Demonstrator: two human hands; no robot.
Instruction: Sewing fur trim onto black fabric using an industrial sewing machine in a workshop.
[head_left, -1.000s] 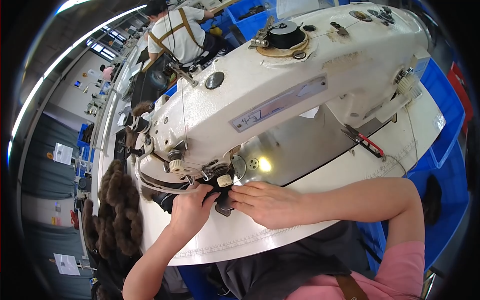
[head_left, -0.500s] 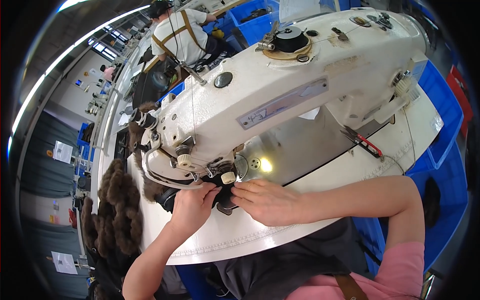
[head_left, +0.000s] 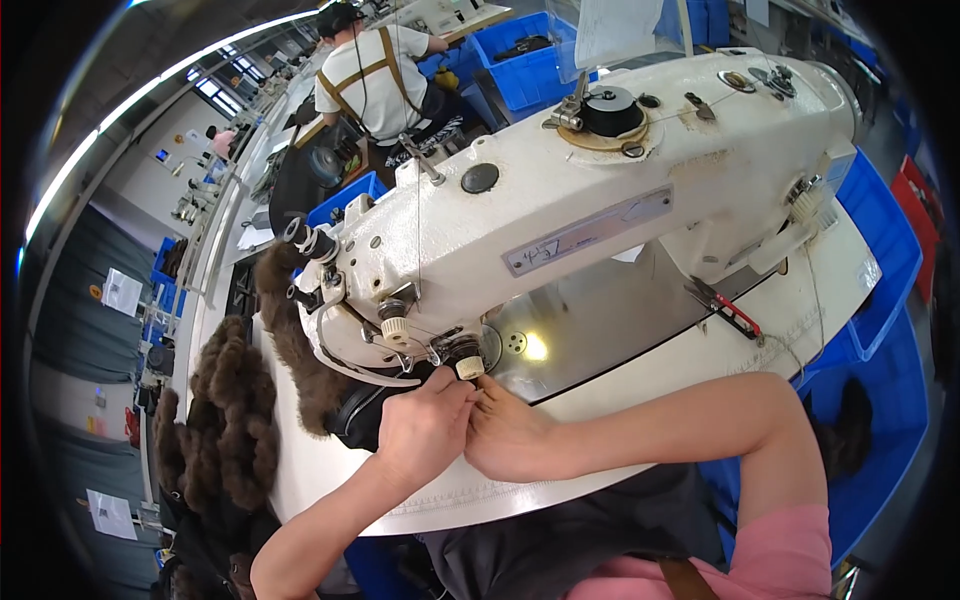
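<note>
A white sewing machine (head_left: 590, 215) spans the white worktable (head_left: 630, 400). Under its needle head (head_left: 455, 355) lies black fabric (head_left: 360, 415), with brown fur trim (head_left: 310, 390) running along the left of the head. My left hand (head_left: 425, 425) is pinched on the fabric just below the needle area. My right hand (head_left: 505, 435) sits against it, fingers curled at the fabric's edge; their tips are partly hidden. Red-handled snips (head_left: 740, 315) rest on the machine bed to the right.
Bundles of brown fur (head_left: 225, 420) hang at the left table edge. Blue bins (head_left: 870, 290) stand at the right and at the back (head_left: 510, 80). A co-worker (head_left: 375, 80) in a white shirt sits beyond the machine, facing away. A red crate (head_left: 915, 205) is at far right.
My left hand has moved right, now touching my right hand, whose fingers are more curled and slightly lower. The fur trim shows more at the left. The view has shifted slightly.
</note>
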